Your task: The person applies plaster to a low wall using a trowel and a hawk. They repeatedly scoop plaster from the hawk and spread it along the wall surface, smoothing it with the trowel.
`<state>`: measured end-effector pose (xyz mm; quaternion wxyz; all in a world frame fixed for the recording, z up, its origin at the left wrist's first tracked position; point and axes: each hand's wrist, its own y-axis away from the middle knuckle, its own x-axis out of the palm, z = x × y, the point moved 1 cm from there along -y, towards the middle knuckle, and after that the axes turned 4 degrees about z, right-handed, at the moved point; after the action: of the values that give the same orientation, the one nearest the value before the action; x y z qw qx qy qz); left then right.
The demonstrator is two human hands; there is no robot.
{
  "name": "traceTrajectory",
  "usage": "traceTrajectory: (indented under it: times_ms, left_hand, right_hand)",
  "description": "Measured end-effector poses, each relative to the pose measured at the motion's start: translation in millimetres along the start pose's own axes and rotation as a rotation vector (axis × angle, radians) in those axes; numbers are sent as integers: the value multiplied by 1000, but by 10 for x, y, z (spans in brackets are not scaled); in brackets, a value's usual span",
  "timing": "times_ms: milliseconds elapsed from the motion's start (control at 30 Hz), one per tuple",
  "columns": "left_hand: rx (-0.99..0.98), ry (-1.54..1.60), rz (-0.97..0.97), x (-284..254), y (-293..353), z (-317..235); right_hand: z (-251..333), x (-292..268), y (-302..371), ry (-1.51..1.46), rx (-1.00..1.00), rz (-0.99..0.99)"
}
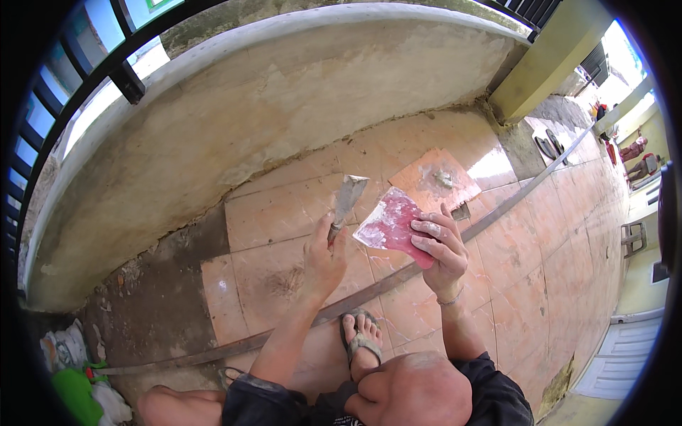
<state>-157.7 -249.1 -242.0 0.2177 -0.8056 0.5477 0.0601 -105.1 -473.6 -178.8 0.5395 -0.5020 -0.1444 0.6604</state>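
My left hand (325,252) is closed around the handle of a putty knife (348,197), its smeared metal blade pointing up and away from me. In my right hand (442,248) is a flat red plastic spreader (389,224), coated with white paste along its far and left edges. Fingers lie across its face, and the thumb is mostly hidden behind it. The knife blade and the spreader are close together but apart. Just beyond them a square tile (419,174) lies on the floor with a lump of grey-white paste (444,179) on it.
A long straight bar (383,286) crosses the tiled floor between my feet and the tools. A low plastered wall (284,92) curves along the far side. Bare grey ground (170,284) lies at left, near bags (67,348). Sandals (548,147) sit at far right.
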Motion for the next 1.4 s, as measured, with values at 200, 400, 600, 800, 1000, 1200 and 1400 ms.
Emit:
traceTrajectory:
  times_ms: [200, 400, 600, 800, 1000, 1200, 1400]
  left_hand:
    - [-99, 123, 129, -51, 1, -38]
    - [-131, 167, 232, -85, 3, -135]
    - [-60, 146, 306, -100, -25, -103]
    - [-129, 265, 305, -124, -4, -65]
    - [-250, 377, 257, -144, -30, 43]
    - [-136, 263, 145, 55, -26, 110]
    - [1, 105, 142, 53, -17, 74]
  right_hand:
    - [-203, -40, -6, -453, 275, -96]
    - [-437, -65, -80, -554, 517, 40]
    - [-561, -54, -145, -473, 575, 129]
    - [-778, -91, 26, -441, 631, 85]
    - [-692, -195, 160, -394, 722, 148]
    - [-270, 208, 367, -1033, 981, -288]
    - [-257, 312, 384, -966, 999, -229]
